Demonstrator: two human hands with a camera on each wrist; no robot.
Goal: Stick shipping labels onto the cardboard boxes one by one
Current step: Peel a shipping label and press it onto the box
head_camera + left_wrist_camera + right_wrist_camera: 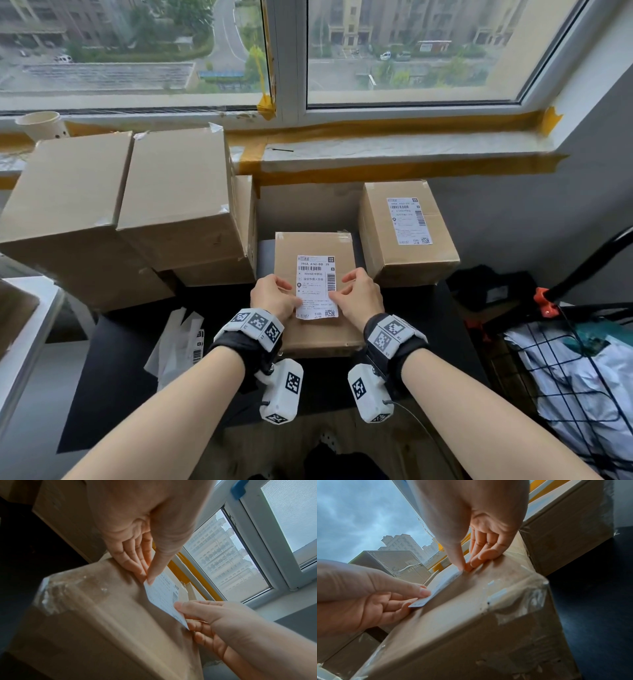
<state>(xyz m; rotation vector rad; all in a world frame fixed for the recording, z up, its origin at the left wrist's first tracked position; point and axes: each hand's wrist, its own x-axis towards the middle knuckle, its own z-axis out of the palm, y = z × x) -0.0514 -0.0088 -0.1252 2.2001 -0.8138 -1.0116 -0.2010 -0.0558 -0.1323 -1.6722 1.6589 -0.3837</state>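
A small cardboard box [313, 245] lies on the black table straight ahead, its seams taped. Over its top is a white shipping label [317, 286] with barcodes. My left hand [291, 298] pinches the label's left edge between thumb and fingers, and my right hand [337, 291] pinches its right edge. In the left wrist view my left hand [148, 580] holds one side of the label [163, 595] over the box [102, 615]. In the right wrist view my right hand [464, 567] pinches the label [436, 588]. The label's near end stands slightly off the box [471, 615].
Larger plain boxes [120, 205] are stacked at the left against the window sill. A labelled box [378, 246] sits at the right rear. Peeled backing papers [178, 342] lie on the table [120, 377] at the left. A wire basket [534, 346] with grey mail bags stands at the right.
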